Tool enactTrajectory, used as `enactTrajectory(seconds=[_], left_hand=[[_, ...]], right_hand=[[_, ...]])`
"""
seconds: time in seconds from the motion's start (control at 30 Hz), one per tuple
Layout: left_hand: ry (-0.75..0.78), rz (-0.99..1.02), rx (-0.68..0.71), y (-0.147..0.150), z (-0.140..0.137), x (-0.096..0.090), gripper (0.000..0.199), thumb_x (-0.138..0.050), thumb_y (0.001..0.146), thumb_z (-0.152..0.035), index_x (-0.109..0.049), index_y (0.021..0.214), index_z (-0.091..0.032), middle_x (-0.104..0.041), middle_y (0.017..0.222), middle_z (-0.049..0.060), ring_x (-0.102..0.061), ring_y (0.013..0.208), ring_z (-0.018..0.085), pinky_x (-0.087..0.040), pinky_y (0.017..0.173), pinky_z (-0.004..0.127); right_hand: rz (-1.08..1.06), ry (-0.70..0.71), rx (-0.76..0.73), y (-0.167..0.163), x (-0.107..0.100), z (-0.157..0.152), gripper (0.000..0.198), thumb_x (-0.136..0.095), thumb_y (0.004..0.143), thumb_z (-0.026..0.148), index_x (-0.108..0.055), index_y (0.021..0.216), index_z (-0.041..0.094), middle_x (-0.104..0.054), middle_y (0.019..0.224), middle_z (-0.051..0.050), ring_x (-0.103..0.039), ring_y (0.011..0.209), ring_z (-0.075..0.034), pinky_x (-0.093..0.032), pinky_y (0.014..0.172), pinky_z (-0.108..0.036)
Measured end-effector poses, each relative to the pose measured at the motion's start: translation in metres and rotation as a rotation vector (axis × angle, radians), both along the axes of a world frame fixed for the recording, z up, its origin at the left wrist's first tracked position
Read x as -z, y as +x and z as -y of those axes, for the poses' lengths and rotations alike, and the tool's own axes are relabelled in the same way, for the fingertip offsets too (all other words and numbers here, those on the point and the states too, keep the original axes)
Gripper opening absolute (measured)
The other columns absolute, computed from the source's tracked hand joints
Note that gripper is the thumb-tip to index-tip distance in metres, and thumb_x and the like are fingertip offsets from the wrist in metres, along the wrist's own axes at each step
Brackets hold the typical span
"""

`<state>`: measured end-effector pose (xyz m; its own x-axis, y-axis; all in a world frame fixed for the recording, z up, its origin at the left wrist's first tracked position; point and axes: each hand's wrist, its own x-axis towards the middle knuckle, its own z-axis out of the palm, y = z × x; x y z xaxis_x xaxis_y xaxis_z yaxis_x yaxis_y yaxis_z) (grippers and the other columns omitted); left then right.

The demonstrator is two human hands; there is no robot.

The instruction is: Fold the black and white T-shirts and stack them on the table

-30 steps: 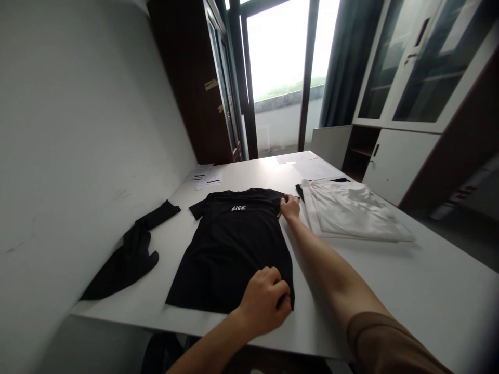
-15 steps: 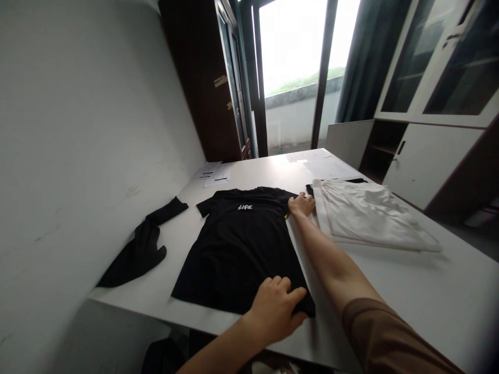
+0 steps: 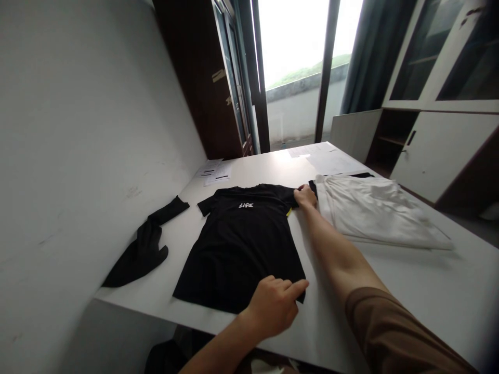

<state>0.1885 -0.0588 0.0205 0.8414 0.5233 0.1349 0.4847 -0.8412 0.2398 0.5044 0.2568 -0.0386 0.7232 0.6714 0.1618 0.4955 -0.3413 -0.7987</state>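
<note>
A black short-sleeved T-shirt (image 3: 241, 244) lies spread flat on the white table, neck end away from me. It has small white lettering on its upper part and a bit of yellow by the right armpit. My right hand (image 3: 306, 196) reaches to the right sleeve, its fingers closed on the sleeve's end. Down at the near right corner of the hem is my left hand (image 3: 275, 306), fingers curled on the cloth with one finger pointing right; its thumb is mostly hidden.
Folded white cloth (image 3: 378, 213) lies right of the shirt, with black fabric partly under it. At the left, by the wall, is a crumpled black garment (image 3: 142, 249). Papers (image 3: 214, 172) rest at the table's (image 3: 397, 291) far end. Cabinets and a window stand beyond.
The hem's near right corner has shifted left and away from me with my left hand. My right hand has moved slightly outward along the sleeve, which now looks straighter.
</note>
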Motion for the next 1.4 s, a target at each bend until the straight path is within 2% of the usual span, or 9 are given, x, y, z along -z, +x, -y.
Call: enactTrajectory(seconds=[0.1, 0.23, 0.4, 0.53, 0.7, 0.9, 1.1, 1.23, 1.4], left_hand=[[-0.020, 0.048, -0.026, -0.002, -0.001, 0.001, 0.061, -0.051, 0.089, -0.016, -0.049, 0.148, -0.029, -0.071, 0.094, 0.002, -0.067, 0.081, 0.019, -0.051, 0.077, 0.033], [-0.064, 0.096, -0.080, -0.008, -0.002, 0.003, 0.065, -0.048, 0.088, -0.015, -0.049, 0.150, -0.032, -0.072, 0.090, 0.002, -0.067, 0.074, 0.018, -0.053, 0.076, 0.031], [-0.232, 0.190, -0.110, -0.017, -0.007, -0.005, 0.068, -0.046, 0.086, -0.011, -0.049, 0.151, -0.029, -0.076, 0.113, 0.001, -0.072, 0.093, 0.018, -0.055, 0.089, 0.030], [-0.338, 0.142, -0.105, -0.024, -0.015, -0.016, 0.043, -0.050, 0.085, -0.011, -0.069, 0.121, -0.027, -0.077, 0.106, -0.002, -0.073, 0.093, 0.017, -0.053, 0.088, 0.025], [-0.308, 0.114, -0.099, -0.028, -0.020, -0.028, 0.017, -0.066, 0.086, -0.023, -0.069, 0.103, -0.023, -0.073, 0.099, 0.000, -0.069, 0.088, 0.017, -0.050, 0.082, 0.025], [-0.331, 0.273, -0.256, -0.031, -0.024, -0.025, 0.017, -0.065, 0.094, -0.037, -0.064, 0.089, -0.021, -0.066, 0.090, 0.000, -0.061, 0.081, 0.015, -0.045, 0.075, 0.024], [-0.467, 0.527, -0.428, -0.052, -0.017, -0.011, 0.006, -0.057, 0.091, -0.019, -0.059, 0.097, -0.020, -0.048, 0.070, -0.007, -0.045, 0.063, 0.010, -0.037, 0.062, 0.022], [-0.500, 0.533, -0.409, -0.072, -0.013, -0.014, 0.031, -0.050, 0.092, -0.015, -0.066, 0.119, -0.022, -0.060, 0.079, -0.003, -0.048, 0.065, 0.011, -0.039, 0.063, 0.023], [-0.484, 0.557, -0.443, -0.081, -0.015, -0.014, 0.031, -0.048, 0.091, -0.014, -0.074, 0.106, -0.021, -0.073, 0.095, 0.001, -0.063, 0.080, 0.015, -0.047, 0.076, 0.025]], right_hand=[[-0.237, 0.192, -0.035, 0.004, -0.004, -0.010, 0.021, -0.062, 0.076, 0.025, -0.070, 0.094, 0.019, -0.071, 0.087, -0.008, -0.066, 0.089, -0.026, -0.052, 0.086, -0.037], [-0.699, 0.481, -0.220, -0.002, -0.007, -0.021, 0.042, -0.059, 0.073, 0.022, -0.066, 0.114, 0.020, -0.063, 0.073, 0.002, -0.061, 0.066, -0.017, -0.053, 0.062, -0.028], [-0.963, 0.557, -0.444, -0.014, -0.012, -0.027, 0.048, -0.062, 0.073, 0.018, -0.064, 0.120, 0.023, -0.060, 0.073, 0.003, -0.058, 0.062, -0.014, -0.050, 0.054, -0.023], [-0.985, 0.525, -0.436, -0.025, -0.018, -0.030, 0.032, -0.059, 0.074, 0.020, -0.070, 0.105, 0.020, -0.064, 0.075, 0.000, -0.058, 0.062, -0.014, -0.048, 0.051, -0.022], [-0.818, 0.414, -0.455, -0.053, -0.022, -0.029, 0.026, -0.060, 0.077, 0.027, -0.073, 0.099, 0.019, -0.069, 0.078, -0.002, -0.059, 0.063, -0.014, -0.052, 0.056, -0.025], [-0.800, 0.442, -0.579, -0.086, -0.025, -0.027, 0.031, -0.063, 0.077, 0.029, -0.075, 0.105, 0.022, -0.074, 0.099, -0.004, -0.068, 0.091, -0.018, -0.058, 0.081, -0.031], [-0.797, 0.475, -0.643, -0.088, -0.025, -0.027, 0.043, -0.061, 0.077, 0.034, -0.074, 0.117, 0.026, -0.072, 0.114, -0.004, -0.064, 0.112, -0.021, -0.057, 0.089, -0.033], [-0.738, 0.473, -0.657, -0.093, -0.027, -0.027, 0.044, -0.063, 0.076, 0.035, -0.075, 0.117, 0.027, -0.073, 0.114, -0.004, -0.064, 0.114, -0.023, -0.055, 0.094, -0.035], [-0.671, 0.461, -0.674, -0.105, -0.029, -0.027, 0.041, -0.063, 0.076, 0.033, -0.078, 0.113, 0.023, -0.077, 0.106, -0.004, -0.068, 0.103, -0.024, -0.056, 0.093, -0.038]])
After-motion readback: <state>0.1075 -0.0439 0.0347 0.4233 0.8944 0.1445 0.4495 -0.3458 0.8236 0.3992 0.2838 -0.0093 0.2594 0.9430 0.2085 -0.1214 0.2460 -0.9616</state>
